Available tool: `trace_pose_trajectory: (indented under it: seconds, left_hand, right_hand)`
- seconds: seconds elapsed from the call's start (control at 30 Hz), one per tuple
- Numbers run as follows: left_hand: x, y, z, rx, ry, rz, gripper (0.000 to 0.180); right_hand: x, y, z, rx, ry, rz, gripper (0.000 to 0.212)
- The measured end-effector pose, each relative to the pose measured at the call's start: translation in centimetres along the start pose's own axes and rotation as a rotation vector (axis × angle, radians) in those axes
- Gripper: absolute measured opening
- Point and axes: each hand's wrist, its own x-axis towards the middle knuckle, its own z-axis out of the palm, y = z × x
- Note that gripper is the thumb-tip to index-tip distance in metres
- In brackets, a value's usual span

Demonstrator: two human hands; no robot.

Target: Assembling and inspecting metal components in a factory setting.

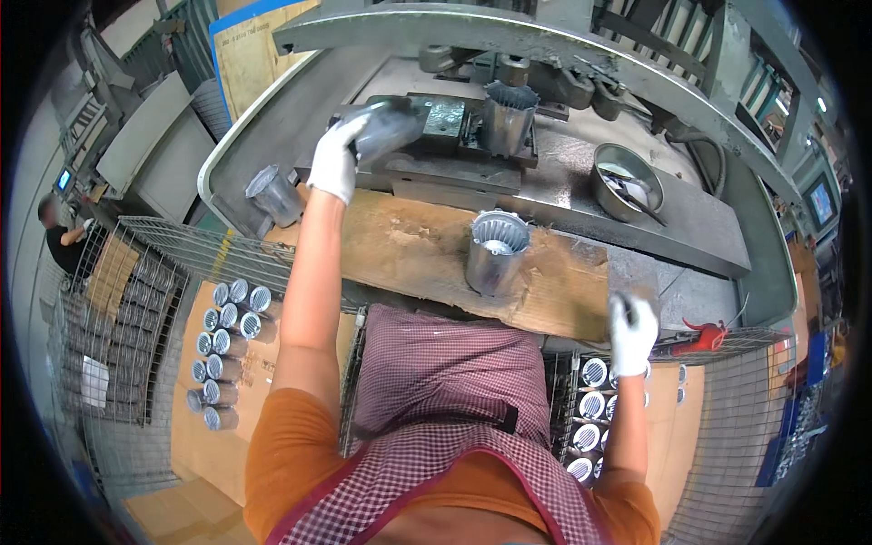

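My left hand [338,162], in a white glove, is wrapped round a grey metal cylinder [392,127] smeared by motion, in front of the machine's fixture. A finned metal motor housing [509,125] stands upright on that fixture, beneath the machine's head. Another finned housing [495,263] stands open end up on the cardboard before me. At the far left of the bench a third housing [274,195] leans slightly. My right hand [633,334], gloved with darkened fingertips, is by the cardboard's right edge; its fingers are blurred, and I cannot make out anything in them.
A metal bowl [629,182] with a dark-handled tool sits on the machine bed. Red-handled pliers [704,336] lie at the right edge. Wire cages flank me, with several housings [220,368] on cardboard at left and more [590,404] at right. A person [68,238] works far left.
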Motion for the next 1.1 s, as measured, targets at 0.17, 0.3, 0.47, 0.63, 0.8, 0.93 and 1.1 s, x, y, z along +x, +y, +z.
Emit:
trace_pose_trajectory:
  seconds: [0.17, 0.3, 0.47, 0.63, 0.8, 0.93, 1.1]
  left_hand:
    - [2.4, -2.5, 5.8, 0.674, 0.165, 0.121, 0.052]
    - [5.0, -5.9, 4.8, 1.298, 0.030, 0.079, 0.062]
    - [4.8, -6.0, 5.8, 1.668, -0.006, 0.021, 0.064]
    - [4.4, -5.5, 7.0, 1.854, -0.045, 0.013, 0.060]
    - [2.5, -4.8, 7.3, 1.926, -0.038, 0.016, 0.063]
    - [-3.7, -7.0, 7.2, 1.447, 0.342, 0.246, 0.078]
    - [-14.3, -12.9, 10.9, 0.714, -0.099, 0.242, 0.126]
  right_hand:
    - [-7.6, -3.4, 1.2, 0.061, -0.346, 0.049, 0.024]
    - [-11.0, -6.0, 3.8, 0.277, -0.510, 0.003, 0.023]
    - [-14.0, -7.2, 5.5, 0.203, -0.606, -0.053, 0.023]
    - [-11.8, -7.3, 5.5, 0.257, -0.535, -0.172, 0.024]
    - [-3.8, -4.6, 0.6, -0.065, -0.141, -0.153, 0.023]
    - [-1.2, 9.7, -4.7, -0.328, 0.654, 0.093, 0.062]
    - [-0.2, 20.0, -8.3, 0.370, 0.706, 0.630, 0.071]
